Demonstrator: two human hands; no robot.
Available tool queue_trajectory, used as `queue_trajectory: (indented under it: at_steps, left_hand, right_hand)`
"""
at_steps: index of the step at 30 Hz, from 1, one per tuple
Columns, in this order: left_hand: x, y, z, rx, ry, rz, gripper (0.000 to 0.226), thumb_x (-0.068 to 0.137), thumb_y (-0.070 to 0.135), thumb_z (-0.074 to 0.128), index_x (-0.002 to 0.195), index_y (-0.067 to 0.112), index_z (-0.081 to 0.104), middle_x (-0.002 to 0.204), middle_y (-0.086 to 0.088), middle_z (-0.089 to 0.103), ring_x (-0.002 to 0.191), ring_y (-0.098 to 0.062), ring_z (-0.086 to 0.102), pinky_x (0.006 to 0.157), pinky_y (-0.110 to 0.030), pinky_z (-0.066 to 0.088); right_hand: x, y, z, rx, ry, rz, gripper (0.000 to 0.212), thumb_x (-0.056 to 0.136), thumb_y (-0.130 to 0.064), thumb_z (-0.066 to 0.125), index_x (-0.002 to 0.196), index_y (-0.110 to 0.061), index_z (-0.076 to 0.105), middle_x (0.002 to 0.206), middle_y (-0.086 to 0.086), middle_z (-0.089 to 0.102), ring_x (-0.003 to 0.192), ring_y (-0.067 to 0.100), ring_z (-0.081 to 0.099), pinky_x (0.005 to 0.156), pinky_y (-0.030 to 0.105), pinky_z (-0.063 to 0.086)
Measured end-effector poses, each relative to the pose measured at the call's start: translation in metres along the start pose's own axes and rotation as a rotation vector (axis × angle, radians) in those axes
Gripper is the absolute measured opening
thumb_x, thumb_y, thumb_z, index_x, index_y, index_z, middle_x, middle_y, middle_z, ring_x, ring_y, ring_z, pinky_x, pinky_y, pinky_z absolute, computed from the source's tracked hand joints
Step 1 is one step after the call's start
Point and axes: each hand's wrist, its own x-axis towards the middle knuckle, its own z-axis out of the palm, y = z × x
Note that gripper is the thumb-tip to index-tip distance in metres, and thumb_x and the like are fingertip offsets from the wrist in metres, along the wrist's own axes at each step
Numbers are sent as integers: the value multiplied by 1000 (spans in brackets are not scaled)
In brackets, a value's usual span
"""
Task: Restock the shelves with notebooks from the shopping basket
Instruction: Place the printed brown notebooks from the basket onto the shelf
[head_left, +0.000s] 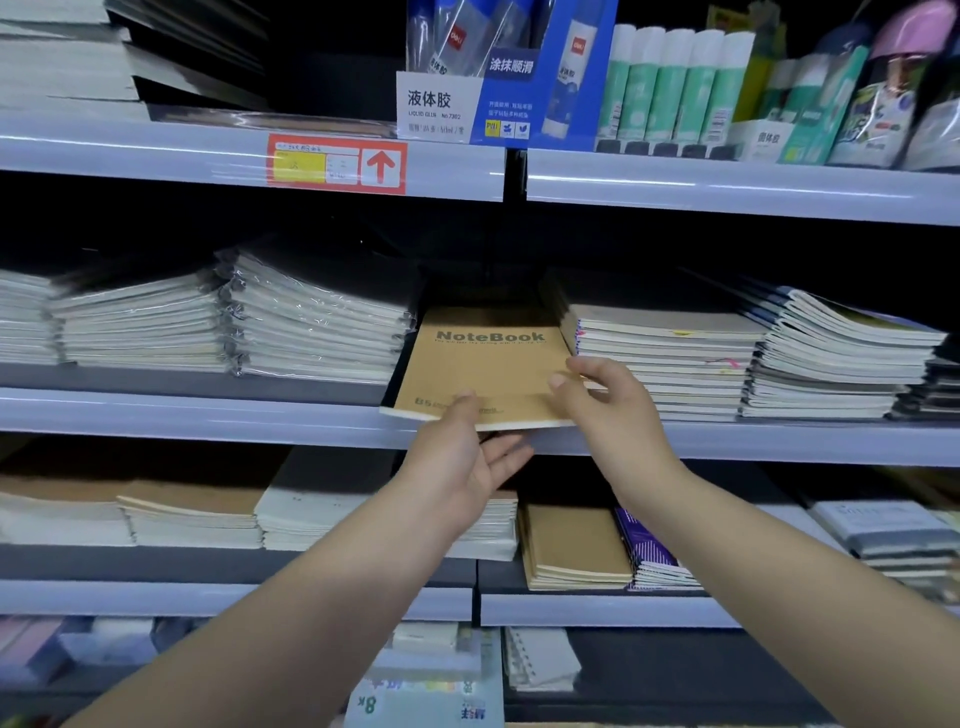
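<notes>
Stationery aisle, grey metal shelving in tiers, dim light. Item: kraft notebook (488, 369), brown cover printed "NoteBook". Location: lying flat on the middle shelf (208, 410). A wrapped stack (311, 322) stands just left of the notebook and a loose stack (665, 358) just right of it. The slot behind the notebook is dark and seems to hold nothing else. Seating: partial. The near edge of the notebook overhangs the shelf lip. Orientation: cover up, title upright to the viewer, top edge pointing into the shelf. The long axis runs front to back, slightly skewed towards the wrapped stack. Hands: the left hand (457, 457) pinches the notebook's near edge, thumb on the cover and fingers beneath. The right hand (608, 410) grasps the near right corner, thumb on the cover and fingers along the side edge. Progress, as judged: this notebook is mid-placement, needing a push inward and a squaring against the stacks beside it. The shopping basket is out of view, so the stock remaining cannot be told. Glue sticks (670, 83) sit on the tier above the notebook.
</notes>
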Motion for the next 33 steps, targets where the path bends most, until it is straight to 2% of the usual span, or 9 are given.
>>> queue_trajectory:
  at_steps: [3, 5, 10, 13, 15, 18, 22, 27, 33]
  left_hand:
    - [7, 12, -3, 36, -30, 16, 25, 101, 35, 47, 119, 20, 54, 110, -7, 69, 92, -23, 68, 76, -39, 56]
    - [10, 18, -8, 57, -31, 69, 20, 98, 34, 54, 113, 21, 57, 108, -7, 70, 95, -22, 68, 76, -37, 56]
    - [14, 28, -35, 234, 27, 331, 59, 90, 24, 68, 142, 19, 41, 123, -3, 63, 101, -16, 67, 80, -32, 57]
    - [15, 32, -53, 554, 109, 507, 62, 87, 31, 70, 141, 34, 39, 123, 10, 54, 88, -5, 69, 95, -36, 53]
    - [16, 31, -60, 732, 132, 577, 62, 86, 34, 72, 141, 34, 43, 134, 7, 53, 97, -8, 67, 97, -37, 51]
    - [21, 33, -65, 857, 180, 623, 62, 84, 32, 74, 140, 32, 46, 129, 2, 56, 91, -9, 65, 84, -30, 55]
    - [35, 46, -61, 823, 208, 650, 42, 85, 22, 74, 122, 26, 56, 114, 2, 62, 76, -5, 69, 59, -21, 52]
    - [50, 48, -51, 789, 258, 684, 25, 85, 14, 73, 89, 25, 51, 81, 2, 62, 59, -6, 68, 59, -28, 56]
    - [58, 43, -49, 672, 271, 705, 13, 92, 10, 62, 88, 23, 60, 72, 10, 67, 68, -6, 68, 57, -21, 56]
  right_hand:
    - [-10, 3, -3, -184, -154, -97, 49, 79, -32, 76, 124, -23, 58, 136, -8, 46, 125, 5, 44, 103, 21, 39]
    - [-12, 4, -5, -253, -175, -170, 46, 79, -28, 77, 122, -24, 61, 138, -11, 39, 133, 3, 34, 108, 24, 34]
    - [-7, 9, -7, -312, -41, -323, 22, 88, -21, 69, 110, -19, 69, 115, -15, 53, 105, -10, 48, 83, -1, 34]
    - [-4, 11, -5, -451, 6, -430, 17, 89, -24, 67, 105, -21, 70, 99, -19, 48, 88, -3, 52, 74, 11, 44]
    - [-2, 10, -4, -553, 60, -497, 13, 89, -25, 67, 101, -23, 70, 95, -18, 44, 83, 2, 50, 63, 21, 46]
    - [5, 9, -6, -715, 79, -581, 6, 89, -26, 67, 94, -24, 70, 90, -12, 47, 70, 8, 50, 48, 19, 33]
    - [15, 13, -1, -809, 59, -569, 4, 91, -24, 65, 90, -19, 66, 79, -14, 47, 64, 15, 52, 48, 20, 28]
    - [30, 16, 17, -742, 0, -478, 3, 93, -16, 59, 92, -14, 57, 83, -3, 55, 68, 17, 52, 55, 29, 42]
    - [39, 15, 28, -703, -36, -426, 9, 96, -19, 55, 96, -11, 57, 100, 1, 54, 76, 17, 55, 67, 34, 50]
